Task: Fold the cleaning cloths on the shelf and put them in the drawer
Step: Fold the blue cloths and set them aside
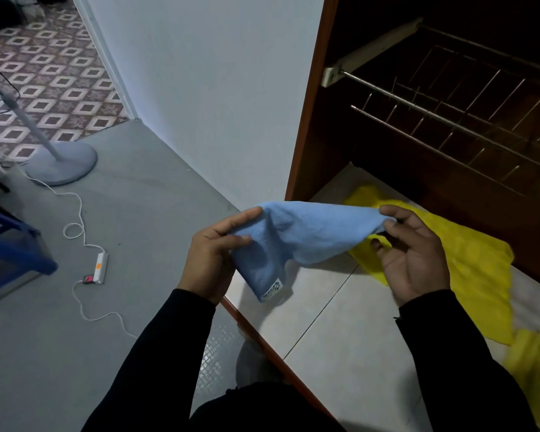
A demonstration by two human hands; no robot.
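sleeves first, black ones, both your arms reaching in from the bottom of the frame over the pale tiled shelf (340, 322) with its reddish-brown front edge. your left hand (212, 254) has its thumb and fingers curled round one end of the blue cloth (296, 235), pinching it so that a folded flap hangs down with a small white label at its lowest corner, right by the shelf surface. your right hand (415, 254) is palm up, thumb and forefinger nipped on the opposite corner of that same cloth, other fingers loosely bent beneath. so the cloth is stretched between the two hands, held up just above the shelf near its left end, sagging a bit in the middle. under and behind your right hand there's a yellow cloth (477, 263) lying spread and rumpled on the shelf, and another yellowish bit at the lower right edge, too blurry to call. further back, inside the dark wooden cabinet, a wire rack (462, 101) sits above the shelf. off to the left on the grey floor you've got a white power strip (99, 268) with its cord trailing, and beyond that the round base of a standing fan (61, 163) near the patterned tiles.
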